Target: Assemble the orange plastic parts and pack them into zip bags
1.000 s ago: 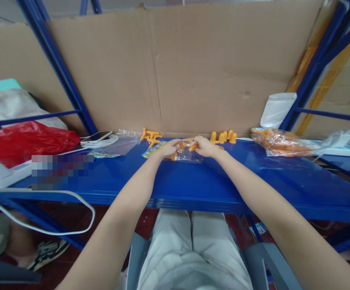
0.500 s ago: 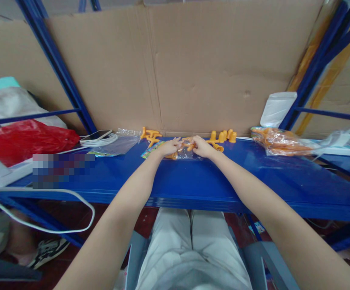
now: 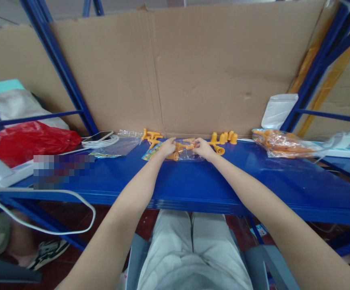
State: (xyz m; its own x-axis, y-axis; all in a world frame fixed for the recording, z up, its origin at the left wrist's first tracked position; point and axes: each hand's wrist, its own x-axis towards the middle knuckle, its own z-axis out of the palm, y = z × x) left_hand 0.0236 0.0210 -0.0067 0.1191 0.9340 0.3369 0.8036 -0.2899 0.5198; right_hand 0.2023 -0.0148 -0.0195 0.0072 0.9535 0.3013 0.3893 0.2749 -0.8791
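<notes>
Head camera now, and you've got a clear plastic bag (image 3: 196, 156) with orange plastic pieces (image 3: 180, 147) showing in and around it, lying on the blue metal tabletop (image 3: 193, 185) right between your hands. Your left hand (image 3: 166, 149) is at the bag's left side, fingers partly bent, and its fingertips have drawn back from where they stretched over the pieces half a second ago, so more orange shows in the middle. Whether those fingers grip the film or merely touch it, you can't tell from here. Over at the bag's right side, your right hand (image 3: 203, 150) has its fingers curled in close, nearly together, at the film and the orange; what exactly they hold is too small to make out. Beside that wrist, an orange plastic piece with a round open mouth (image 3: 219, 150) shows clearly, where a second ago your hand covered most of it. Steady elsewhere: the orange T-shaped plastic pieces (image 3: 152, 136) sit behind your left hand, the upright orange plastic cups (image 3: 223, 138) stand beyond your right, and the colourful printed card (image 3: 150, 152) pokes out beside your left wrist.
</notes>
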